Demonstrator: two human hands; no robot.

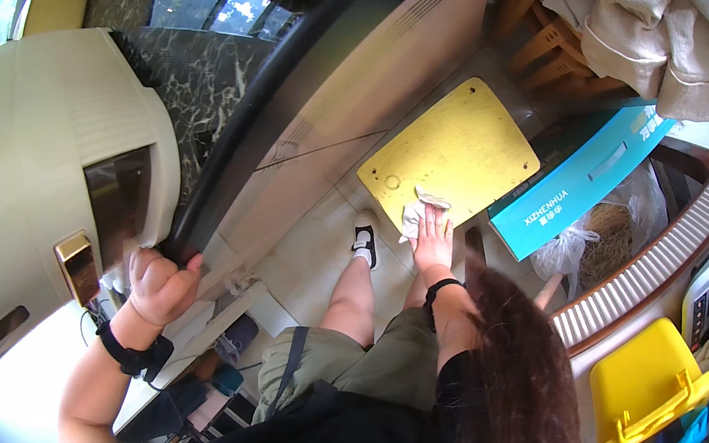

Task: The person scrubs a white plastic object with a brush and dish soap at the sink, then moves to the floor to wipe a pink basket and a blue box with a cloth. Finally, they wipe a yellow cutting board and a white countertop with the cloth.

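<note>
My right hand [435, 240] lies with its fingers stretched out over a crumpled white cloth [412, 220], pressing it against the near edge of a yellow board [462, 148]. The board looks like a stool or small table top, with screws near its corners and a faint ring mark. My left hand [163, 282] is curled around the lower end of the black edge [214, 194] of a tall beige panel [345, 96]. What lies inside its fingers is hidden. Both wrists wear black bands.
A turquoise box [581, 180] with writing stands right of the board, beside a clear plastic bag [606, 238] of dry brown strands. Beige fabric [654, 53] hangs above brown slats. At left is a cream cabinet [45, 127]; at lower right, a yellow lidded bin [641, 395].
</note>
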